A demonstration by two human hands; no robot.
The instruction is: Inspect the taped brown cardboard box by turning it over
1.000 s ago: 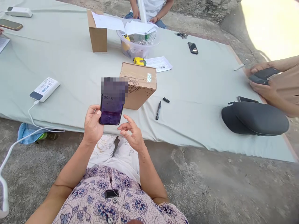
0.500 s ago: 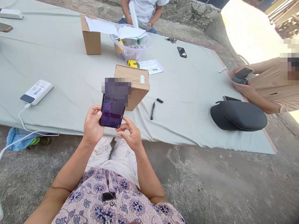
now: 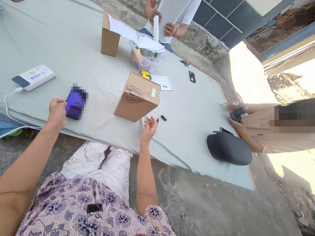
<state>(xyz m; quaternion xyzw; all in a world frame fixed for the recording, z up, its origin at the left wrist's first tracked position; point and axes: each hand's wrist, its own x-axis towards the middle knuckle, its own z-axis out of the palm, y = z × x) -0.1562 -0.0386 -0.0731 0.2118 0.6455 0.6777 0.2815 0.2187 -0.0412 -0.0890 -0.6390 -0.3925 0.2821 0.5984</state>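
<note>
My left hand [image 3: 58, 112] grips a dark smartphone [image 3: 73, 106] by its left edge, low over the left part of the table. My right hand [image 3: 149, 128] holds nothing; its fingers are apart and slightly curled. Just beyond it stands a cardboard box [image 3: 134, 105] with dark scribbled lines on its top and a small patterned label. A black marker [image 3: 157, 120], partly hidden by my right fingers, lies by the box, and its loose cap [image 3: 163, 118] rests to the right.
A white power bank [image 3: 34, 77] with a cable lies at left. Behind the box are a yellow tape measure [image 3: 145, 75], a plastic basin [image 3: 147, 65] and another carton [image 3: 109, 41]. A black case [image 3: 230, 148] sits at right. Two other people are at the table.
The smartphone has moved left in my left hand. My right hand has let go of it and shifted right, toward the marker. The person across has raised their hands.
</note>
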